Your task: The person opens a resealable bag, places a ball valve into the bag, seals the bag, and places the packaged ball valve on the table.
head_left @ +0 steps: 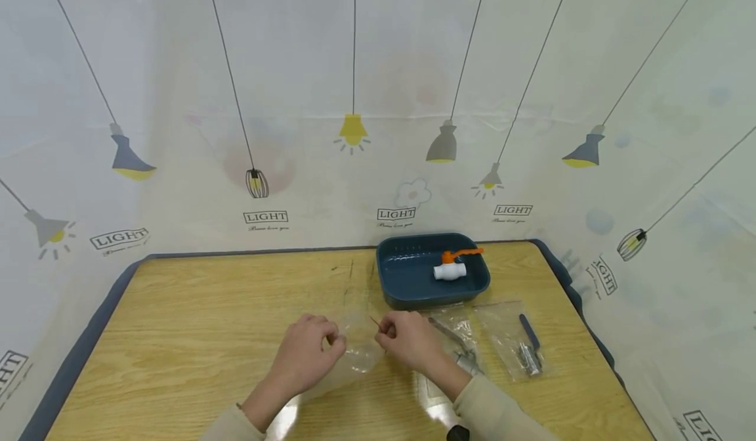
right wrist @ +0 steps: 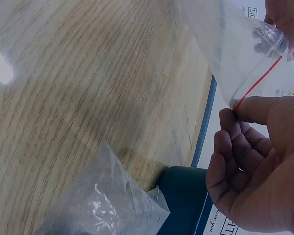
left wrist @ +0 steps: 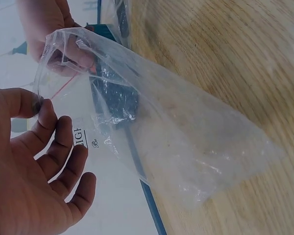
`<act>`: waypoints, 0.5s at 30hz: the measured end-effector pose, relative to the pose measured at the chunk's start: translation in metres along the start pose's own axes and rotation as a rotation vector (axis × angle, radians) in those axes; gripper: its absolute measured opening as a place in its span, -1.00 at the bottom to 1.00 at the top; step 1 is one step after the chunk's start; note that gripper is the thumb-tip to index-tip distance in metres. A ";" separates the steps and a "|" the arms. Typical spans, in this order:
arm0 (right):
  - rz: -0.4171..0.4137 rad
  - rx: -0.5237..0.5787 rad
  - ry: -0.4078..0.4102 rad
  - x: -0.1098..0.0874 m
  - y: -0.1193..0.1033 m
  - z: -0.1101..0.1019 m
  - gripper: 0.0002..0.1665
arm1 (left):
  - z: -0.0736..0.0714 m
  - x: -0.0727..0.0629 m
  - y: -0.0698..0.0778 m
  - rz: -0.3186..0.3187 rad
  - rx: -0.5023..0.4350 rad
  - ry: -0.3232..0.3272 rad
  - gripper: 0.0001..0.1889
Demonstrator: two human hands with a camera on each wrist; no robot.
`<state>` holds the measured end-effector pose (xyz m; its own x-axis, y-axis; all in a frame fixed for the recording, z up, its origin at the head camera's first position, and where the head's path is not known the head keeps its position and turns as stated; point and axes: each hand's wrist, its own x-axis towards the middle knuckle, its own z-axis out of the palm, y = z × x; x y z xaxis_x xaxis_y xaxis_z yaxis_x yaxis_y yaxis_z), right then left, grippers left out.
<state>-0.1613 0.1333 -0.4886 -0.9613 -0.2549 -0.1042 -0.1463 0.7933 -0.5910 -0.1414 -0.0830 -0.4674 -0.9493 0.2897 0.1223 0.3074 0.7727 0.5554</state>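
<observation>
A clear zip bag (left wrist: 176, 132) with a red line along its mouth hangs between both hands, above the table. My left hand (head_left: 308, 352) pinches one side of the mouth between thumb and index finger, its other fingers loosely bent. Opposite it, my right hand (head_left: 412, 342) pinches the end of the red line (right wrist: 258, 83) with thumb and index finger. The bag's mouth is parted in the left wrist view, and only clear film shows inside it. In the head view, the transparent bag (head_left: 359, 357) is faint against the wood.
A dark blue basin (head_left: 407, 296) stands at the back of the wooden table (head_left: 207, 323), holding a white valve (head_left: 450, 271) with an orange handle. Right of my right hand lie two clear bags with metal parts, one containing a blue-handled piece (head_left: 529, 331). A printed sheet hangs behind.
</observation>
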 end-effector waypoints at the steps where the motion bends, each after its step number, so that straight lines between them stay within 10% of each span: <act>1: -0.008 -0.001 0.002 0.000 0.000 0.000 -0.92 | 0.000 0.000 0.000 -0.001 0.005 0.000 -0.72; 15: -0.077 -0.035 0.015 -0.004 -0.008 0.003 -0.90 | 0.006 0.003 0.001 -0.018 0.022 0.036 -0.87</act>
<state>-0.1562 0.1267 -0.4858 -0.9504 -0.3075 -0.0472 -0.2276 0.7906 -0.5685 -0.1438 -0.0781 -0.4717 -0.9563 0.2556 0.1418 0.2911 0.7900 0.5395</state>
